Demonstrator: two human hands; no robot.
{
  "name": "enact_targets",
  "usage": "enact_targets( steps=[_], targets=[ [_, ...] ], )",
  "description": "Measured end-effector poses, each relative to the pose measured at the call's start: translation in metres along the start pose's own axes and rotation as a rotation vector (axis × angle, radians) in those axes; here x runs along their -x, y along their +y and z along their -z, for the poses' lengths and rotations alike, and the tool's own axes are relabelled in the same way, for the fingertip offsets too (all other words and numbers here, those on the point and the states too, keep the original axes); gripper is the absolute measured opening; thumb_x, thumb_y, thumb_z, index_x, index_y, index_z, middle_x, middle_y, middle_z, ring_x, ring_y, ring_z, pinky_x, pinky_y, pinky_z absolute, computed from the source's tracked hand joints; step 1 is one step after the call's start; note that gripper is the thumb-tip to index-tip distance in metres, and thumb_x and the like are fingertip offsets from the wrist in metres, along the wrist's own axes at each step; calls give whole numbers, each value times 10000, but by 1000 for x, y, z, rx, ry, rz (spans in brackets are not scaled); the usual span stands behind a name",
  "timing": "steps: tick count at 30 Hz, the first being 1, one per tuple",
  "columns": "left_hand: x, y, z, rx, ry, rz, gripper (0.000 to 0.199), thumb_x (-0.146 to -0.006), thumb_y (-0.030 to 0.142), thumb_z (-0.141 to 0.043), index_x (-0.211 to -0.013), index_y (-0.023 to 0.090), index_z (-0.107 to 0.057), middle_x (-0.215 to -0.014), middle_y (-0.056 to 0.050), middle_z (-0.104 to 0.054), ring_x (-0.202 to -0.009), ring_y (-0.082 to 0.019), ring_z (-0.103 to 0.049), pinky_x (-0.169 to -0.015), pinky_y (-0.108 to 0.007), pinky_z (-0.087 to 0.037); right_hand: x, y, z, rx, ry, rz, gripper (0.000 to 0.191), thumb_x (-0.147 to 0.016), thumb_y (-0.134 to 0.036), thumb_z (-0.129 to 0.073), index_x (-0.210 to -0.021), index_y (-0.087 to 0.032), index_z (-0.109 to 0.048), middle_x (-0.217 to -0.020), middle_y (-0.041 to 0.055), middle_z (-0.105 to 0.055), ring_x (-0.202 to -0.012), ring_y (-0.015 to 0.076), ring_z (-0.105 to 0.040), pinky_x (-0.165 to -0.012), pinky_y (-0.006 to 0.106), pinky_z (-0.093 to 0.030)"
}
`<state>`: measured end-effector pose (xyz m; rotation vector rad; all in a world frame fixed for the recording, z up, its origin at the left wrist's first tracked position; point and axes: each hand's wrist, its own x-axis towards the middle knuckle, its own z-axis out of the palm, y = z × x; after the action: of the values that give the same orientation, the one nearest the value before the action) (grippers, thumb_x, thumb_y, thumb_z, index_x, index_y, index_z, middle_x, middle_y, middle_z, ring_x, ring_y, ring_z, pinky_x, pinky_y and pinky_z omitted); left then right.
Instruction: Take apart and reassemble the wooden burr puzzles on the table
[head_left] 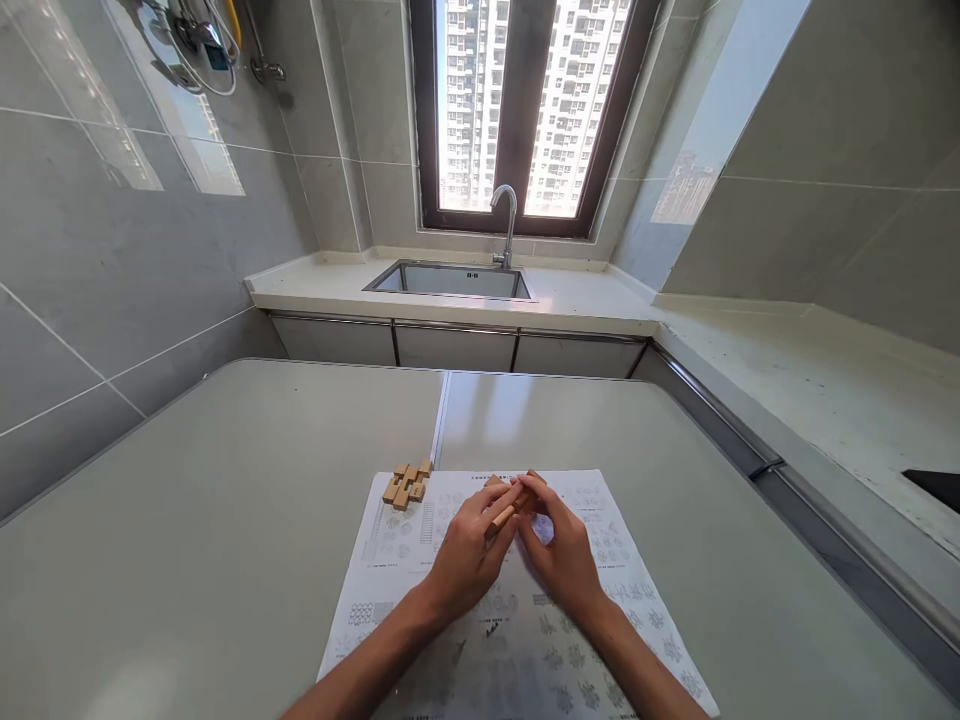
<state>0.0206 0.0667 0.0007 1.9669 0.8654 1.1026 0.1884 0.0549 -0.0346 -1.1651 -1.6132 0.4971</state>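
Over the upper part of a printed instruction sheet (495, 600), both hands meet around some small wooden puzzle pieces. A light-brown wooden stick (500, 521) pokes out between the fingers of my left hand (472, 535), which is closed on it. My right hand (562, 550) pinches the wooden pieces from the other side, its thumb and fingertips close together. Fingers cover most of the held pieces, so how they fit together cannot be seen. Left of the hands, a cluster of interlocked wooden pieces (407, 485) lies on the sheet's top left corner.
The sheet lies on a pale table (225, 520) with a seam down its far half. Beyond it runs a counter (315, 285) with a steel sink (450, 280) and a faucet (510, 225) below a window. Another counter (847, 370) extends along the right, and a tiled wall (150, 260) stands left.
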Motion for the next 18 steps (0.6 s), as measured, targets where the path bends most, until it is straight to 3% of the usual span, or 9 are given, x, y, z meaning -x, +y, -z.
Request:
enact_targets(
  steps=[6, 13, 18],
  targets=[
    [1, -4, 0, -94, 0, -25, 485, -1068, 297, -474, -1552, 339, -477, -1460, -99, -581, -1368, -288, -534, -1166, -502, -459, 0, -4, -2, -23, 16, -51, 438, -1012, -300, -565, -1449, -281, -531, -1287, 91, -716, -879, 206, -742, -775, 374, -649],
    [2, -5, -1, -130, 21, -42, 488, -1066, 291, -482, -1553, 321, -476, -1457, -117, -569, -1349, -293, -540, -1134, -510, -489, 1, -2, -3, 26, 19, -16, 412, -1025, -287, -522, -1436, -289, -535, -1415, 110, -641, -964, 221, -729, -791, 378, -631],
    [1, -5, -1, -119, 22, -57, 469, -1063, 290, -481, -1531, 309, -510, -1435, -126, -576, -1317, -290, -563, -1119, -497, -503, 3, -4, -6, 52, 31, -3, 409, -1031, -264, -483, -1437, -300, -520, -1446, 117, -609, -879, 206, -714, -724, 366, -608]
  ],
)
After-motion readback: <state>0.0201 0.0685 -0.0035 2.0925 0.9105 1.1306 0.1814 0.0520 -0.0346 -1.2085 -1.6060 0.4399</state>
